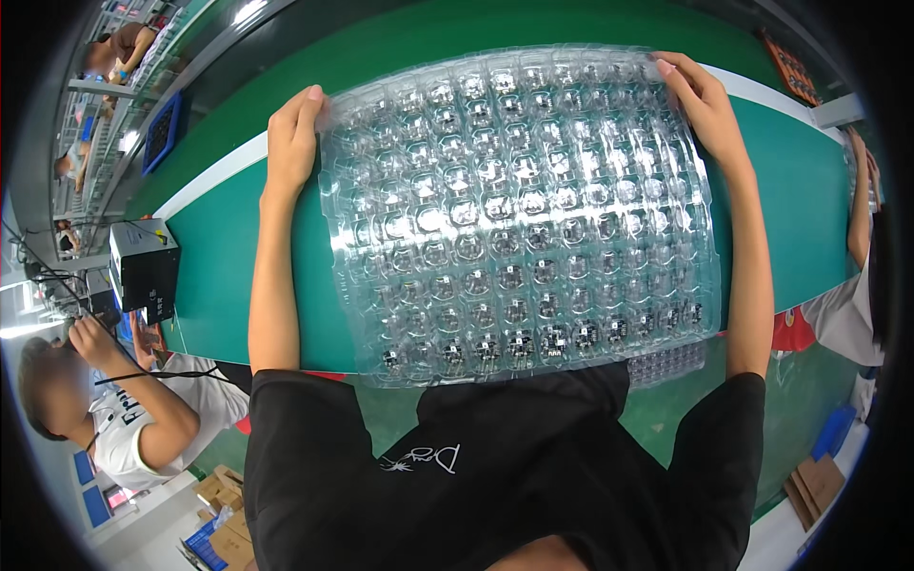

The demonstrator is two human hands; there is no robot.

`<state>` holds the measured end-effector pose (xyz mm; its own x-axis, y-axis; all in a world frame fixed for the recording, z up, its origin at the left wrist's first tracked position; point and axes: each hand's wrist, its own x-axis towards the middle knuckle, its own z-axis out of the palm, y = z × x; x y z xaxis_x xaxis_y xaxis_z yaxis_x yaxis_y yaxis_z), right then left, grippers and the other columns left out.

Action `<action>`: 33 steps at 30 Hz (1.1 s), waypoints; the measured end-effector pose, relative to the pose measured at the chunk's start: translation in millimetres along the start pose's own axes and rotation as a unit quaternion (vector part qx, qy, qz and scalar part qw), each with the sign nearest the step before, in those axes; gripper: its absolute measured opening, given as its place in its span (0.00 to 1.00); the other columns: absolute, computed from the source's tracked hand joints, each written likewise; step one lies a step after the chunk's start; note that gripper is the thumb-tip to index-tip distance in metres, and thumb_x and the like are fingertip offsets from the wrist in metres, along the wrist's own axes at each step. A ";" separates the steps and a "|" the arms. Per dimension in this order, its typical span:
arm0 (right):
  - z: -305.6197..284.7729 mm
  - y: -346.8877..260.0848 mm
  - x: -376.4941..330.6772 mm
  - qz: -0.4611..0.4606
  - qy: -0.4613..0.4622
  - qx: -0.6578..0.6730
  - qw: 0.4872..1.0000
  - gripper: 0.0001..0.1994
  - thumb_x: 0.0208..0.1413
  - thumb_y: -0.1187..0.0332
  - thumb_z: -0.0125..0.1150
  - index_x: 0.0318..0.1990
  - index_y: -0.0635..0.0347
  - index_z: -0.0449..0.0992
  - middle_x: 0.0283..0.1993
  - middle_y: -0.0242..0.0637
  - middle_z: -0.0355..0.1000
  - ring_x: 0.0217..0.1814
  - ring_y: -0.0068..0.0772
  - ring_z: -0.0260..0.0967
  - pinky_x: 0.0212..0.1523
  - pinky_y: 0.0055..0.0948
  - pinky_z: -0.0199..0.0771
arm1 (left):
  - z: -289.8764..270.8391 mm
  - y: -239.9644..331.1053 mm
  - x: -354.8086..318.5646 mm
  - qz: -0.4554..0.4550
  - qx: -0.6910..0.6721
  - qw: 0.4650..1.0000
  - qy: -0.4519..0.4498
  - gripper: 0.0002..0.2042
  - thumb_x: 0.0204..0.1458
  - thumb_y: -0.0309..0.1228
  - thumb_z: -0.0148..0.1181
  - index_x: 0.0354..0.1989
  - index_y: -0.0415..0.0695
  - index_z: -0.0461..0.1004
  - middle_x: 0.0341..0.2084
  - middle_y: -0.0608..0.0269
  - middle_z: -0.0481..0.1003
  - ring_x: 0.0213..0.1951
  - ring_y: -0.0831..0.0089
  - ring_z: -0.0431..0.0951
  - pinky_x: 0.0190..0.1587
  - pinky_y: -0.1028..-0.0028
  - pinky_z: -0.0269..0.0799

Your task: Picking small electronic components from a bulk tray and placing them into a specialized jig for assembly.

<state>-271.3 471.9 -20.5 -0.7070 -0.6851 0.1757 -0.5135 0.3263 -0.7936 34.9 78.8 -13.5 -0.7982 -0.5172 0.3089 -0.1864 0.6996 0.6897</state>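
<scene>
A large clear plastic blister tray spans the middle of the head view, over the green work table. Small dark circuit boards show in its pockets, plainest in the row closest to my body; glare blurs many others. My left hand grips the far left corner, thumb and fingers closed on the edge. At the far right corner my right hand pinches the rim in the same way. The tray's near edge reaches my black shirt.
A black and white box-shaped device stands at the table's left end, near a seated person in a white shirt. Another person's arm is at the right. Behind my table are a blue tray and an orange tray.
</scene>
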 end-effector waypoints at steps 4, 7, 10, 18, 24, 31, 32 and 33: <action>2.5 -6.8 -1.6 0.006 0.004 0.002 1.000 0.17 0.69 0.61 0.54 0.56 0.63 0.76 0.27 0.22 0.61 0.30 0.14 0.56 0.33 0.18 0.56 | -9.2 -3.5 0.7 -0.031 -0.010 0.999 -0.017 0.21 0.67 0.41 0.47 0.31 0.33 0.71 0.23 0.62 0.68 0.29 0.73 0.63 0.34 0.72 0.61; 2.3 -5.6 -1.5 0.000 0.000 0.001 1.000 0.16 0.69 0.61 0.54 0.56 0.63 0.76 0.27 0.22 0.61 0.30 0.14 0.56 0.32 0.18 0.56 | -8.8 -4.6 -0.4 -0.022 -0.012 1.000 -0.013 0.21 0.67 0.42 0.46 0.31 0.34 0.71 0.23 0.62 0.69 0.29 0.73 0.64 0.35 0.72 0.61; 3.9 -6.0 -1.3 -0.004 0.002 0.006 1.000 0.16 0.69 0.61 0.54 0.56 0.63 0.76 0.26 0.22 0.61 0.30 0.14 0.56 0.32 0.18 0.56 | -8.2 -3.4 -2.0 -0.026 -0.023 0.999 0.000 0.21 0.68 0.42 0.46 0.30 0.35 0.72 0.23 0.63 0.68 0.29 0.74 0.65 0.35 0.72 0.62; 3.6 -8.1 -1.4 -0.003 0.008 0.003 1.000 0.17 0.69 0.61 0.54 0.56 0.63 0.76 0.26 0.23 0.60 0.30 0.14 0.56 0.32 0.19 0.55 | -9.1 -5.0 -0.5 -0.029 -0.037 0.999 -0.002 0.22 0.68 0.43 0.46 0.31 0.36 0.73 0.23 0.64 0.68 0.29 0.75 0.65 0.35 0.73 0.61; 2.6 -5.8 -2.3 0.004 0.007 0.003 1.000 0.17 0.69 0.61 0.54 0.56 0.63 0.76 0.26 0.23 0.61 0.30 0.14 0.56 0.32 0.18 0.56 | -4.1 0.3 -0.9 -0.026 -0.044 0.999 -0.001 0.21 0.68 0.43 0.45 0.29 0.38 0.71 0.22 0.69 0.64 0.28 0.78 0.60 0.33 0.75 0.56; 2.6 -2.0 -1.5 -0.004 0.006 0.005 1.000 0.17 0.69 0.61 0.54 0.55 0.63 0.76 0.27 0.22 0.61 0.30 0.14 0.56 0.32 0.18 0.56 | -1.5 1.7 -1.4 -0.005 -0.048 0.999 0.021 0.20 0.68 0.41 0.49 0.29 0.37 0.73 0.19 0.73 0.59 0.24 0.83 0.55 0.28 0.77 0.49; 2.3 -1.6 -1.1 -0.004 0.006 0.006 1.000 0.17 0.69 0.61 0.54 0.55 0.63 0.76 0.27 0.22 0.61 0.30 0.14 0.56 0.32 0.18 0.56 | -1.2 1.5 -1.2 -0.005 -0.047 0.999 0.021 0.20 0.68 0.41 0.49 0.29 0.37 0.73 0.19 0.73 0.59 0.24 0.83 0.55 0.28 0.77 0.49; -0.2 -0.8 -1.0 0.000 0.003 0.006 1.000 0.17 0.69 0.61 0.54 0.55 0.63 0.76 0.27 0.22 0.61 0.30 0.14 0.56 0.33 0.18 0.56 | 0.9 2.0 -1.2 0.001 -0.051 0.998 0.023 0.20 0.68 0.41 0.49 0.30 0.37 0.75 0.19 0.74 0.59 0.24 0.83 0.54 0.28 0.77 0.49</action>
<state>-270.3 472.5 -19.9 -0.7098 -0.6814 0.1785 -0.5072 0.3186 -0.8008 34.9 81.2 -13.1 -0.7702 -0.5406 0.3383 -0.1244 0.6477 0.7517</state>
